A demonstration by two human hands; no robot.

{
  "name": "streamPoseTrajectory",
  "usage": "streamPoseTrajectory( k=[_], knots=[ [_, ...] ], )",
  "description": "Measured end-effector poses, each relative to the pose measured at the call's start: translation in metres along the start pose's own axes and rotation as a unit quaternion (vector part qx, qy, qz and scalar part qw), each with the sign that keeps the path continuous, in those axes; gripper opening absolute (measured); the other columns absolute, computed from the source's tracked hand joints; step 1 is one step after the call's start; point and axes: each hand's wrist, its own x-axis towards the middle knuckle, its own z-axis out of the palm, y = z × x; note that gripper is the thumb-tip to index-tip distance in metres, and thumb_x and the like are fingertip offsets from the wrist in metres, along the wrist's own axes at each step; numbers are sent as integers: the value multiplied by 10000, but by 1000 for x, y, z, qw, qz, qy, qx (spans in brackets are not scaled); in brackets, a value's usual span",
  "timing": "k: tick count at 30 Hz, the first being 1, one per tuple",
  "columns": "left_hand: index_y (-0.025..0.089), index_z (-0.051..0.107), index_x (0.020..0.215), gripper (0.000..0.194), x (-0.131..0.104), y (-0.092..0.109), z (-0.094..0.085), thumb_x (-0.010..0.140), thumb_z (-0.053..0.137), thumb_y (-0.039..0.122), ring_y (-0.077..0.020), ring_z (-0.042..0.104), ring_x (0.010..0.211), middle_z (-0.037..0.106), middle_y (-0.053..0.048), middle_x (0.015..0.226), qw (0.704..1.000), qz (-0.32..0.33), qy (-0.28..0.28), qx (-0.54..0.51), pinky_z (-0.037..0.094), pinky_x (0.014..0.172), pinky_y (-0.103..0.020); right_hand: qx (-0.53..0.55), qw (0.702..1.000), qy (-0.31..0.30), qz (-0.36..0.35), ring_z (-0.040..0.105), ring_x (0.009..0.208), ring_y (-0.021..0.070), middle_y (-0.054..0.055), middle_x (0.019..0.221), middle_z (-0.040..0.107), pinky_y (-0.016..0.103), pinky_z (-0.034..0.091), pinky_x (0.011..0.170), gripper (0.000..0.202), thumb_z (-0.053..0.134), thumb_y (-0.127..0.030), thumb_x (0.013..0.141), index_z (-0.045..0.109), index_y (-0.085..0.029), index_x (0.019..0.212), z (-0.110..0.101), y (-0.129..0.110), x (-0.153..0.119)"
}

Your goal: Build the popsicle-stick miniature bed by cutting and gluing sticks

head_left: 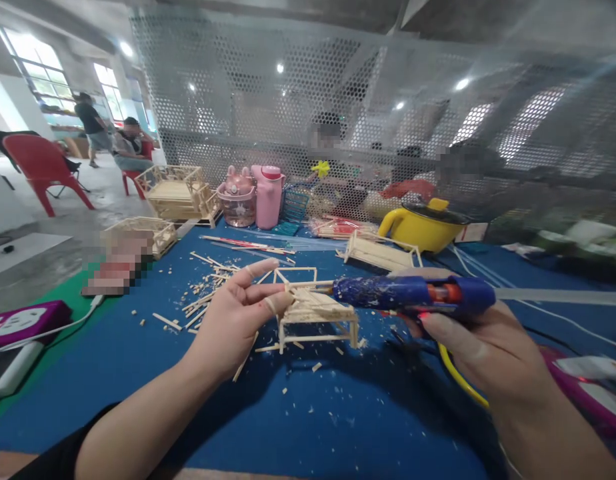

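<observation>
Wooden frame [321, 310] in the left hand [245, 310], blue glue gun [383, 292] in the right hand [481, 337]

At the far left, a purple block [45, 319] is lying near the edge of the desk [228, 427], and a white device [11, 370] is resting beside it. Behind them, a red chair [45, 160] is standing on the floor; farther back, one person [92, 123] is standing and another person [131, 150] is sitting. Next, two wooden models are occupying the desk's left side, a low one [163, 237] and, behind it, a taller one [181, 193]. Many cut sticks [201, 307] are lying loosely to the left of the left hand. A pink jar [238, 207] and a pink bottle [269, 200] are standing side by side at the back.

In the middle, the left hand is pinching the frame at its upper left corner, thumb and fingers nearly together. I cannot tell whether all the frame's legs are touching the desk. From the right, the glue gun is pointing its nozzle toward the frame's top, very near it. Behind the gun, another wooden model [383, 255] is lying before a yellow pot [425, 230].

Farther right, the right hand is wrapping around the gun's handle, its fingers curled. A pale glue stick [553, 295] is sticking out from the gun's rear end.
</observation>
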Motion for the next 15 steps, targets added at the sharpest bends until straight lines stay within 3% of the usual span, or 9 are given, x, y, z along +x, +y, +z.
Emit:
streamPoseTrajectory(
  k=[4,15],
  knots=[
    [181,572,1181,574,0,-1,0,658,808,186,-114,689,721,752,-17,764,1000,7,-4,-3,522,720,-207,-26,995,-84,-48,672,944,234,33,1059,714,371,532,893,293,588,-417,840,692,-293,1084,5,-8,3],
    [181,587,1171,580,0,-1,0,640,820,200,-134,692,735,754,-31,777,1000,6,-2,-5,525,730,-231,-59,993,-76,-74,685,859,202,-1,1013,727,320,547,838,303,555,-435,860,658,-304,1113,11,-6,6]
  ],
)
